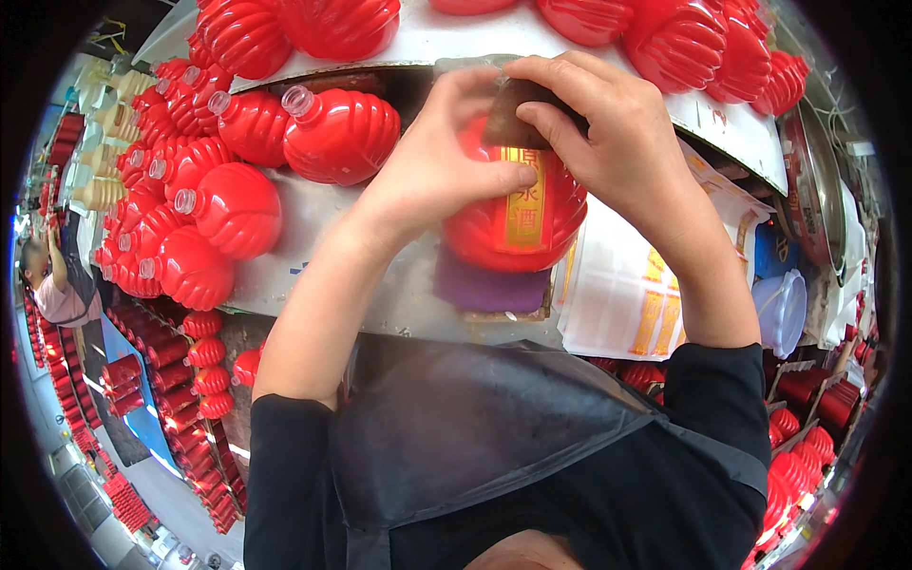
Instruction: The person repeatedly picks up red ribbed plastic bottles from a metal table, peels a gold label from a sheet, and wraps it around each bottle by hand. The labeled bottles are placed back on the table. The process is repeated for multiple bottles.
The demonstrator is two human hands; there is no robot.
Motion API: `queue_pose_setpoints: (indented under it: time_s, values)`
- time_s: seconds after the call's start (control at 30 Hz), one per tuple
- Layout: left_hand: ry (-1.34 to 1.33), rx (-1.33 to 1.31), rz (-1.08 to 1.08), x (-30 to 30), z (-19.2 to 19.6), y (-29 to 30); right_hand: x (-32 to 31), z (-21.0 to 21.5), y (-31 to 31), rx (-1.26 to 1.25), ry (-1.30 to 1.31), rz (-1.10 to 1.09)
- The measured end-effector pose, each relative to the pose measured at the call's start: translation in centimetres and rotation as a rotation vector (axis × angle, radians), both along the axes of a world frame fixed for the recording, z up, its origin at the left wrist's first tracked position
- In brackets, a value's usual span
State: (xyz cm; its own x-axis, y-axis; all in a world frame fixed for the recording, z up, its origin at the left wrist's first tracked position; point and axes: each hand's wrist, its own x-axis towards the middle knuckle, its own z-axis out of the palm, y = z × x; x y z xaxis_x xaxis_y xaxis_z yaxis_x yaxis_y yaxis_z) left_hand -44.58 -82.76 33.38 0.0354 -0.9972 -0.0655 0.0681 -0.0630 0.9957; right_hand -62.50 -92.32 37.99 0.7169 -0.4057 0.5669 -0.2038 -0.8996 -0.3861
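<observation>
A red ribbed bottle (pixel 494 228) lies on a purple pad (pixel 484 287) at the near edge of the grey worktable (pixel 313 228). A red-and-gold label strip (pixel 525 204) runs down its front. My left hand (pixel 442 157) grips the bottle from the left, thumb pressed beside the label. My right hand (pixel 608 133) holds a small dark brown pad (pixel 518 116) against the bottle's top end, above the label.
Several empty red ribbed bottles (pixel 237 161) with clear necks lie piled on the table's left and along its far edge (pixel 684 43). A stack of white-and-gold label sheets (pixel 627 285) and a clear plastic tub (pixel 784 309) sit right. Another person (pixel 52 285) stands far left.
</observation>
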Motion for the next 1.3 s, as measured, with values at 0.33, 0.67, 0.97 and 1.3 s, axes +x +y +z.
queue_pose_setpoints:
  time_s: [0.33,0.67,0.97,1.3]
  values:
    - [-0.008,-0.127,-0.025,-1.2,1.1,1.7,-1.6,0.1,1.7,-0.067,-0.027,-0.037]
    - [-0.090,-0.143,0.034,-1.7,1.1,2.7,-2.9,0.5,2.9,-0.017,-0.105,-0.025]
    - [-0.086,-0.077,0.123,-2.1,1.1,0.7,-4.5,-1.0,1.6,-0.122,-0.114,-0.089]
    - [-0.056,0.073,0.208,-1.0,-0.4,-1.5,-4.2,-2.1,8.0,-0.121,-0.037,0.345]
